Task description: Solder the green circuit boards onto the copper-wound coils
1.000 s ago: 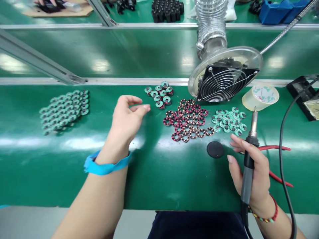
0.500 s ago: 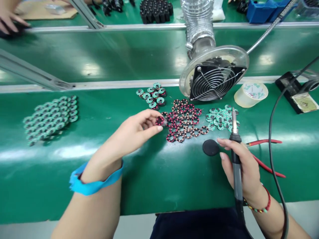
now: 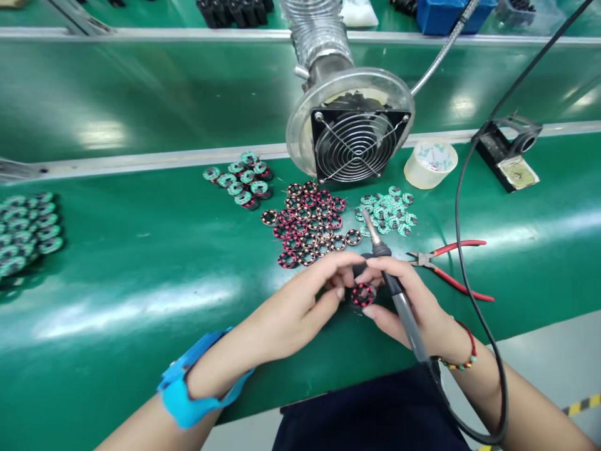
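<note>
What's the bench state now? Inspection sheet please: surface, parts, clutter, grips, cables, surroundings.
Surface: green worktop, streaked with glare.
Parts: one red-and-black ring in hand; wound rings grouped beyond it; green discs to their right; green-topped parts clustered to their left, more in rows at the left frame edge.
Clutter: red-handled pliers, handles spread; tape roll; iron stand.
Grips: right hand holds the soldering iron; left hand has fingertips by the ring, contact unclear.
Cables: black cable crosses in front of the pliers' handles; touching, can't tell.
Surroundings: grilled fan on a flexible duct.
</note>
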`<action>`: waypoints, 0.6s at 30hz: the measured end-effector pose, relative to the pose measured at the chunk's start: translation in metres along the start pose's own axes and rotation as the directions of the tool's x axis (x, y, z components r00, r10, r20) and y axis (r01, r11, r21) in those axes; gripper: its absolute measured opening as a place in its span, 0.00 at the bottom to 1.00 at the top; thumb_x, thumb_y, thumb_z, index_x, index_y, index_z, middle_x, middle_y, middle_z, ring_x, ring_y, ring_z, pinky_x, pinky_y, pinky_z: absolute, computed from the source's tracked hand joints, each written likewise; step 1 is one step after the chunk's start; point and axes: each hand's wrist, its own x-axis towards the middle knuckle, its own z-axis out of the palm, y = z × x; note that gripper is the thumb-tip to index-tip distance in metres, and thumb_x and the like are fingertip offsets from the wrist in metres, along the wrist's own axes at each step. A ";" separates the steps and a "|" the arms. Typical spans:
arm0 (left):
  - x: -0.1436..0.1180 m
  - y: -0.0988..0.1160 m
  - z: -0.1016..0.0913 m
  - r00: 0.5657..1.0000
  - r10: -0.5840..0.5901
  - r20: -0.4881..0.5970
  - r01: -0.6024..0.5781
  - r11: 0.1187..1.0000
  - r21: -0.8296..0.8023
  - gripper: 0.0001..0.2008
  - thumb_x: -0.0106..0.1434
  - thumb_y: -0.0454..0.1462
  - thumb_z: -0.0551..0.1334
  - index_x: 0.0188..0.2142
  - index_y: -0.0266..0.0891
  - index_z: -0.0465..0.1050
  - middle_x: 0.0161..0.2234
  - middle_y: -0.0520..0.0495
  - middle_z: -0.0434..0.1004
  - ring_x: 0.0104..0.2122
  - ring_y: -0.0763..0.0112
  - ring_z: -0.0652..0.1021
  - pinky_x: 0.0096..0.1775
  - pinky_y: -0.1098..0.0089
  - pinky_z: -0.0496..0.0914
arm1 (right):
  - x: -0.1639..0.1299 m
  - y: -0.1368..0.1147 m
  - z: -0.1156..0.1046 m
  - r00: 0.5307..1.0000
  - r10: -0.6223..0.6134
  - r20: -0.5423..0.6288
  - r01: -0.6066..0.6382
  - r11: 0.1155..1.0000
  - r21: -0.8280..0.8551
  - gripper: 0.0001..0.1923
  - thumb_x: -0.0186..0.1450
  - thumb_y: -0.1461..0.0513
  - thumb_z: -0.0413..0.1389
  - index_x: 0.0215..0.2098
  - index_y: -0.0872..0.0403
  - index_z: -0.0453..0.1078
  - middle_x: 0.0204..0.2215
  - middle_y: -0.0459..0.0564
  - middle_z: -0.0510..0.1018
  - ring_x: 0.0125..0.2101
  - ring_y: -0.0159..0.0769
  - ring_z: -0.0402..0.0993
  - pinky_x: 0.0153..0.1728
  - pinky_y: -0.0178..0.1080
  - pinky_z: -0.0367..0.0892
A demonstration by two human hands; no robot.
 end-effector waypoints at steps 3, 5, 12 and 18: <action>0.004 0.001 0.006 0.987 -0.158 0.002 0.156 0.976 -0.152 0.11 0.72 0.44 0.50 0.43 0.40 0.66 0.33 0.50 0.69 0.32 0.70 0.71 0.34 0.69 0.69 | -0.003 0.005 0.006 0.995 -0.054 -0.085 0.040 0.987 -0.156 0.30 0.64 0.69 0.56 0.62 0.48 0.56 0.43 0.51 0.76 0.42 0.39 0.76 0.43 0.43 0.77; 0.007 0.003 0.011 0.978 -0.203 0.037 0.205 0.978 -0.046 0.14 0.68 0.47 0.54 0.34 0.39 0.65 0.28 0.52 0.67 0.28 0.70 0.68 0.31 0.69 0.65 | -0.004 0.008 0.009 0.991 -0.092 -0.098 0.062 0.961 -0.269 0.30 0.64 0.69 0.55 0.63 0.48 0.56 0.43 0.52 0.76 0.40 0.40 0.76 0.39 0.43 0.77; 0.013 0.009 0.021 0.978 -0.198 -0.063 0.203 0.975 0.090 0.14 0.67 0.40 0.53 0.26 0.39 0.67 0.26 0.52 0.70 0.28 0.71 0.70 0.31 0.70 0.62 | -0.004 0.010 0.012 0.996 -0.084 -0.024 0.068 0.922 -0.381 0.24 0.67 0.66 0.53 0.60 0.48 0.58 0.39 0.50 0.76 0.36 0.40 0.77 0.33 0.42 0.77; 0.011 0.008 0.008 0.959 -0.208 -0.190 0.190 0.976 -0.111 0.16 0.64 0.41 0.55 0.21 0.39 0.66 0.20 0.54 0.66 0.23 0.74 0.66 0.28 0.72 0.61 | -0.001 0.007 0.007 0.979 -0.098 -0.181 0.014 0.909 -0.416 0.24 0.67 0.64 0.57 0.60 0.49 0.58 0.39 0.51 0.78 0.35 0.41 0.78 0.33 0.42 0.76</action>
